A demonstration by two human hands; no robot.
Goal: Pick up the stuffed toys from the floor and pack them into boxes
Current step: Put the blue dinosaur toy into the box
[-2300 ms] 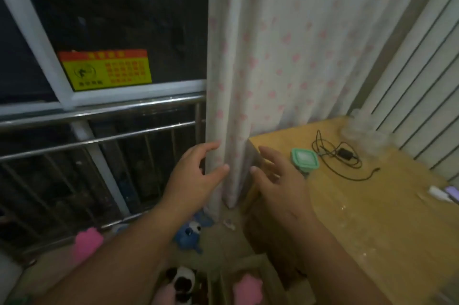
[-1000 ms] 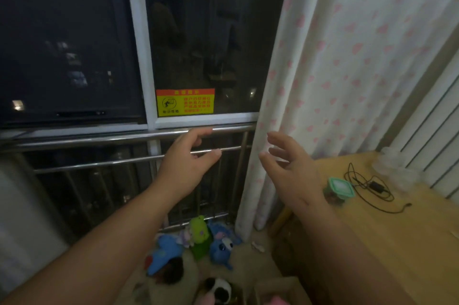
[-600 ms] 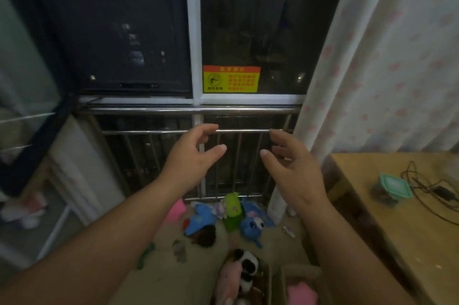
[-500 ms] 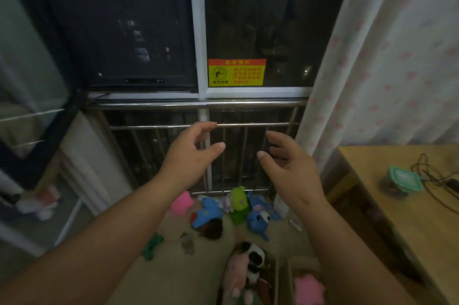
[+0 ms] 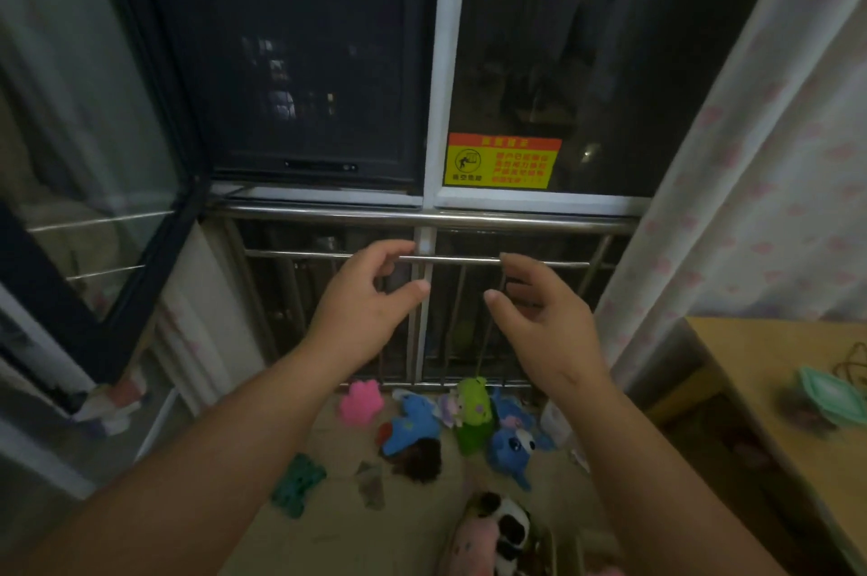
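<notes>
Pink, blue and green stuffed toys are now brought into view on the floor beneath the railing, the view having been swung from the tabletop; picking is judged next. The left hand and right hand are held out empty, fingers loosely curled. The box is cut off below.

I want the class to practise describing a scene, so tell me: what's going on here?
A person holds out the left hand and the right hand, both empty with fingers loosely curled. Below them, stuffed toys lie on the floor by the window railing, among them a pink toy, a green toy and a blue toy. A black-and-white toy lies near the bottom edge. Nothing is picked up yet.
</notes>
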